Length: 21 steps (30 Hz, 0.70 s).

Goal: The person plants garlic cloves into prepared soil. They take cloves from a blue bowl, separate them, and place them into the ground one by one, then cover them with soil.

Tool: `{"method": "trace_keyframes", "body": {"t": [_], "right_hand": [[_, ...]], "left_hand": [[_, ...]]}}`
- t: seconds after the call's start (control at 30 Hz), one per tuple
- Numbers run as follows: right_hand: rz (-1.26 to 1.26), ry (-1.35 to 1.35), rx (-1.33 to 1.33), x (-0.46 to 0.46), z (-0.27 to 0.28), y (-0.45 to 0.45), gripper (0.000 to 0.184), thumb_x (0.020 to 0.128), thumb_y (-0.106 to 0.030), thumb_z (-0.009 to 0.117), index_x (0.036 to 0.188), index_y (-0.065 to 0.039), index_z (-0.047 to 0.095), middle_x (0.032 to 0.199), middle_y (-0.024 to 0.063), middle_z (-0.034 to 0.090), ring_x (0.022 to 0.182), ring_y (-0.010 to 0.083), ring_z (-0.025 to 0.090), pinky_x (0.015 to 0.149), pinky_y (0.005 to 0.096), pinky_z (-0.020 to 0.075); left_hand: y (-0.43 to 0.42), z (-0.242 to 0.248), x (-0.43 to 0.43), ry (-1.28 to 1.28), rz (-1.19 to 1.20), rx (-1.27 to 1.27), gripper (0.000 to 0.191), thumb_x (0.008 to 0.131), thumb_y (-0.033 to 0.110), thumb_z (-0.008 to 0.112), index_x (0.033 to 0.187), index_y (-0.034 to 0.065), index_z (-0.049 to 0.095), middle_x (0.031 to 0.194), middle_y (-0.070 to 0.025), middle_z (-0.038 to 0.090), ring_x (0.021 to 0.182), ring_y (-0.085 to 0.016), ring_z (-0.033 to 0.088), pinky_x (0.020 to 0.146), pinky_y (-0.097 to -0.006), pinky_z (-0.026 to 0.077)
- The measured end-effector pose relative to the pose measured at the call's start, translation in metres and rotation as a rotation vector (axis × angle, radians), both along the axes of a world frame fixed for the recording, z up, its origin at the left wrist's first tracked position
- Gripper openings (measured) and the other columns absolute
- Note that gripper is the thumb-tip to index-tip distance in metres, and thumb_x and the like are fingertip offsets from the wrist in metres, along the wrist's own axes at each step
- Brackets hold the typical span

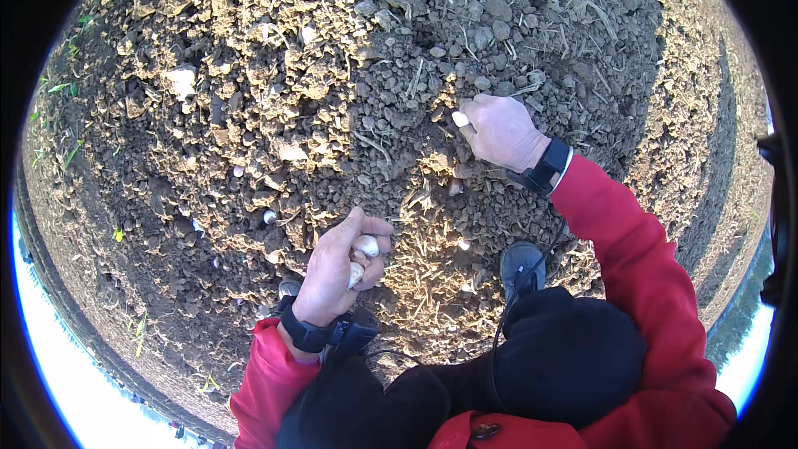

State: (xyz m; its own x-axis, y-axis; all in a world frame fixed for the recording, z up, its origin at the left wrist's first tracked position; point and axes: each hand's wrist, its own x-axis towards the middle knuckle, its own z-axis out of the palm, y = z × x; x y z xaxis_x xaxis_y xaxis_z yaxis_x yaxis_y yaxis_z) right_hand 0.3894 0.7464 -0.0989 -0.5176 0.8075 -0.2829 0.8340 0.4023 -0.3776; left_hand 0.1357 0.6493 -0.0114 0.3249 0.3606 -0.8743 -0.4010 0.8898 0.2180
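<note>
My left hand (340,262), low and left of centre, curls around several pale garlic cloves (366,245) that show between the fingers and palm. Farther forward and to the right, my right hand (499,130) pinches a single white clove (460,119) just above the loose brown soil (399,131). More pale, clove-like pieces lie on the soil: one (269,217) left of my left hand, another (463,244) between my hands and my shoe, and a pinkish one (456,187) below my right hand. The undersides of my fingers are partly hidden.
Clods and dry straw (430,249) cover the ground. A shoe (522,265) stands below my right hand, and part of the other shows beside my left wrist. A black cable (536,265) runs from the right wrist strap past my knee. Small green shoots (73,153) grow at far left.
</note>
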Motion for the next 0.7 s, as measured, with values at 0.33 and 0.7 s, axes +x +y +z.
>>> {"method": "trace_keyframes", "body": {"t": [0.33, 0.7], "right_hand": [[0.192, -0.349, -0.117, -0.066, -0.008, 0.022, 0.011, 0.066, -0.004, 0.056, 0.073, -0.002, 0.063, 0.074, 0.0176, 0.063, 0.074, 0.0346, 0.063, 0.063, 0.0420, 0.0514], [0.097, -0.368, -0.051, -0.156, 0.055, -0.013, 0.016, 0.080, -0.019, 0.056, 0.083, -0.006, 0.065, 0.073, 0.0087, 0.062, 0.068, 0.0250, 0.064, 0.054, 0.0362, 0.0515]], "left_hand": [[-0.001, -0.057, -0.070, -0.236, -0.100, -0.041, 0.039, 0.095, 0.033, 0.036, 0.098, -0.0014, 0.054, 0.082, -0.0053, 0.055, 0.045, -0.008, 0.040, 0.037, -0.0196, 0.028], [-0.017, -0.086, -0.106, -0.572, 0.322, 0.130, 0.042, 0.090, 0.016, 0.049, 0.127, -0.0010, 0.038, 0.105, -0.0141, 0.057, 0.055, -0.008, 0.044, 0.041, -0.0175, 0.034]]}}
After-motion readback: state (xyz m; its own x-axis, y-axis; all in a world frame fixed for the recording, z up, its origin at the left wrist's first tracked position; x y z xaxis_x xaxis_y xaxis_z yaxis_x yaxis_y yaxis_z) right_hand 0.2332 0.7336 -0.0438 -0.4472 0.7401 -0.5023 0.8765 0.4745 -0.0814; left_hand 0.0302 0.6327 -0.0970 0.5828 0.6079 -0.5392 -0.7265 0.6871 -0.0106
